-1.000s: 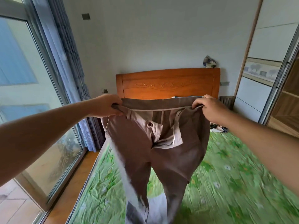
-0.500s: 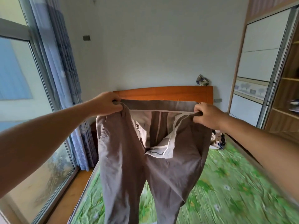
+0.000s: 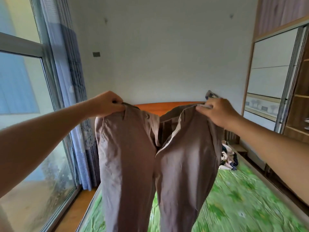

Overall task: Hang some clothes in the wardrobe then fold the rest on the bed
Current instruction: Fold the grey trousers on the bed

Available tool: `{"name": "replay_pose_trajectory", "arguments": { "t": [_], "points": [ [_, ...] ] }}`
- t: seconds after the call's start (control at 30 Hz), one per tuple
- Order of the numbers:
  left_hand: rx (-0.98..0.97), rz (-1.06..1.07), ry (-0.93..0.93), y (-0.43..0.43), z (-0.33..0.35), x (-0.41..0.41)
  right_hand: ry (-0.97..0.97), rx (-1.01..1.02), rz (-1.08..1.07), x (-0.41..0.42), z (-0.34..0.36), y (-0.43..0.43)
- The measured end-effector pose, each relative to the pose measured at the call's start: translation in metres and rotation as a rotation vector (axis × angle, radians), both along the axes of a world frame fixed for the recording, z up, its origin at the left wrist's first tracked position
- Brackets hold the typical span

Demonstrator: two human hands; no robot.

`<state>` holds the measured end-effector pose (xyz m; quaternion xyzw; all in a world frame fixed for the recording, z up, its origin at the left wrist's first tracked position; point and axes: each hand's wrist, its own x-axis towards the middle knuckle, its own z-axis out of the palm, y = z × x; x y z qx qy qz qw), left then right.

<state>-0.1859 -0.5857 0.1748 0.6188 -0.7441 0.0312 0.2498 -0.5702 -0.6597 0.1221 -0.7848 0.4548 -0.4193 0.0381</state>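
Note:
A pair of brown trousers hangs in the air in front of me, fly unbuttoned, both legs dropping out of the bottom of the view. My left hand pinches the waistband at its left end. My right hand grips the waistband at its right end. Both arms are stretched forward at chest height above the bed, which has a green flowered sheet. The wardrobe stands along the right wall with a sliding door and open wooden shelves.
A small heap of patterned clothes lies on the bed near the orange wooden headboard. A large window and blue curtain fill the left side. A strip of wooden floor runs between window and bed.
Both hands have lifted the trousers higher and turned the waistband, so the front of the trousers faces me and the fly gapes wider. My view has tilted upward.

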Motion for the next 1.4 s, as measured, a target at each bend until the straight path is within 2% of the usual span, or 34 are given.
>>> {"name": "replay_pose_trajectory", "arguments": {
  "t": [0.1, 0.17, 0.23, 0.37, 0.43, 0.57, 0.67, 0.77, 0.83, 0.9, 1.1, 1.23, 1.4],
  "points": [
    [-0.074, -0.004, 0.066, 0.004, 0.038, -0.003, -0.04, -0.126, -0.019, 0.005, 0.045, -0.002],
    [-0.097, 0.005, -0.02, 0.007, 0.056, 0.001, -0.003, -0.184, -0.012, 0.003, 0.068, -0.002],
    [-0.1, -0.022, -0.144, 0.009, 0.062, 0.003, 0.154, -0.197, 0.0, 0.001, 0.08, -0.003],
    [-0.028, -0.12, -0.304, 0.005, 0.053, -0.002, 0.673, -0.175, -0.063, 0.007, 0.081, 0.007],
    [0.041, -0.144, -0.357, 0.0, 0.044, -0.007, 0.845, -0.124, -0.109, 0.014, 0.08, 0.014],
    [0.218, -0.112, -0.412, 0.002, 0.033, -0.027, 0.983, 0.039, -0.126, 0.022, 0.078, 0.025],
    [0.228, -0.072, -0.367, 0.003, 0.032, -0.04, 1.05, 0.067, -0.105, 0.031, 0.072, 0.031],
    [0.165, -0.05, -0.321, -0.002, 0.025, -0.048, 1.013, 0.155, -0.066, 0.039, 0.066, 0.037],
    [0.14, -0.046, -0.283, -0.007, 0.018, -0.052, 0.909, 0.248, -0.034, 0.044, 0.063, 0.044],
    [0.105, -0.064, -0.322, -0.01, 0.01, -0.057, 0.813, 0.291, -0.008, 0.048, 0.059, 0.045],
    [0.168, -0.087, -0.295, -0.011, -0.009, -0.051, 0.593, 0.199, 0.0, 0.044, 0.033, 0.033],
    [0.274, -0.16, -0.252, -0.01, -0.015, -0.05, 0.716, 0.149, -0.005, 0.046, 0.02, 0.034],
    [0.328, -0.173, -0.219, -0.011, -0.021, -0.051, 0.756, 0.258, 0.043, 0.046, 0.014, 0.03]
  ]
}}
